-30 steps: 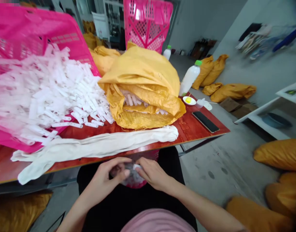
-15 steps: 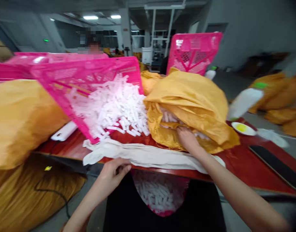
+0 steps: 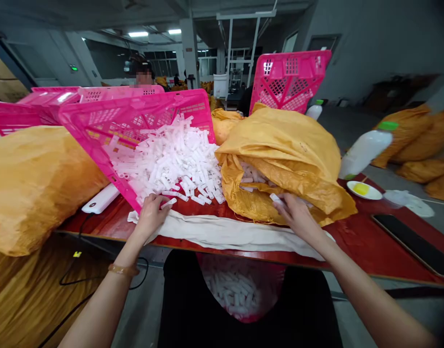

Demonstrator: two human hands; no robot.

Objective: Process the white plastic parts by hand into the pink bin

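Since the earlier frame, the left hand (image 3: pixel 151 218) had risen from the table's near edge to the foot of a heap of white plastic pieces (image 3: pixel 171 166), and the view had steadied. Those pieces spilled from a tilted pink crate (image 3: pixel 135 110) at centre left onto the table. The left fingers (image 3: pixel 160 199) were at the heap's lower edge, beside a loose piece; whether they clenched it, I could not tell. The right hand (image 3: pixel 297 217) was at the mouth of a yellow woven sack (image 3: pixel 279 142), its fingertips pinching one white piece (image 3: pixel 276 198). More pieces showed inside the sack, and others filled a pink bin (image 3: pixel 239 290) at bottom centre, below the table. A long off-white cloth (image 3: pixel 225 234) lay along the red table (image 3: pixel 355 244) near edge. At right lay a phone (image 3: pixel 413 241) and a plate (image 3: pixel 364 190), with a white bottle (image 3: pixel 365 152) above them. A co-worker (image 3: pixel 144 77) stood at upper left.
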